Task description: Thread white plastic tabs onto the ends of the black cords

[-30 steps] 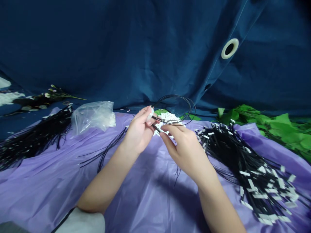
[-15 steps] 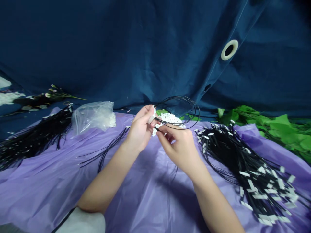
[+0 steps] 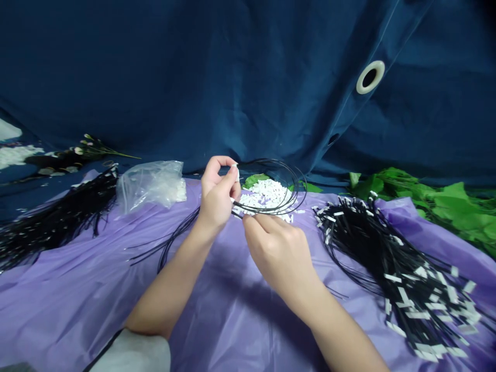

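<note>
My left hand (image 3: 218,195) is closed, its thumb and forefinger pinching a small white piece (image 3: 236,171). Thin black cords (image 3: 297,194) run from this hand and curve out in a wide loop to the right. My right hand (image 3: 279,249), fingers curled together, grips a black cord just below the loop; its fingertips are partly hidden. Behind the loop lies a heap of small white pieces (image 3: 268,192) on the purple sheet. Several loose black cords (image 3: 170,243) lie beside my left forearm.
A big bundle of black cords with white ends (image 3: 364,243) lies at right, another dark bundle (image 3: 65,217) at left. A clear plastic bag (image 3: 149,183) rests near the left bundle. Green leaves (image 3: 445,201) line the right back, before a blue curtain (image 3: 194,77). The purple sheet (image 3: 232,320) covers the table.
My left hand has shifted left with the white piece and the cord loop. My right hand has moved slightly down, away from the left, its fingers more curled. More of the white heap shows.
</note>
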Available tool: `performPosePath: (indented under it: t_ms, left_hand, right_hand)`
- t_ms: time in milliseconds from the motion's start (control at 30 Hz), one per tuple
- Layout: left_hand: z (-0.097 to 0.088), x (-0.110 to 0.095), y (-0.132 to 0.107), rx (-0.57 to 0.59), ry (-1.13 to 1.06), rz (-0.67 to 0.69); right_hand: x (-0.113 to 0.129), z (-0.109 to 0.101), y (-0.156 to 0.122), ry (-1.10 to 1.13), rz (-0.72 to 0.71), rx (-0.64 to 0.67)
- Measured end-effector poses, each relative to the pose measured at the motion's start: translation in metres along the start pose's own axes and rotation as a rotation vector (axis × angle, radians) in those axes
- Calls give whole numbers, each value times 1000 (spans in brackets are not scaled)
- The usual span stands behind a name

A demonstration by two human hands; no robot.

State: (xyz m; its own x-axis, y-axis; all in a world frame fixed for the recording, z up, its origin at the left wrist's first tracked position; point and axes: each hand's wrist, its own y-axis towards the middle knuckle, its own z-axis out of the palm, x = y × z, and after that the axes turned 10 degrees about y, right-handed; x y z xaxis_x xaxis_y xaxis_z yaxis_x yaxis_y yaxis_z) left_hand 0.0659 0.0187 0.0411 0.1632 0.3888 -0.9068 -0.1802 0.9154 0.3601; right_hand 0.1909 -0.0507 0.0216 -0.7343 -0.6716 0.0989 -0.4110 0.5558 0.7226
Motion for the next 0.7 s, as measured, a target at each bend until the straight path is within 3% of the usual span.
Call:
performPosePath:
  t_ms: [67, 167, 267, 467, 700]
  left_hand:
    - [0, 0, 1, -6, -5, 14]
    - [-1, -2, 1, -12, -19, 47]
    - [-2, -3, 1, -17, -52, 34]
    - [-1, -3, 4, -40, -152, 20]
    - [-3, -1, -1, -16, -141, 101]
  right_hand:
    - [0, 1, 0, 69, 25, 3]
    - [-2, 2, 2, 421, 158, 38]
    - [-6, 4, 6, 830, 345, 63]
    - [-10, 18, 13, 1412, 744, 166]
    - [-10, 23, 15, 1599, 861, 160]
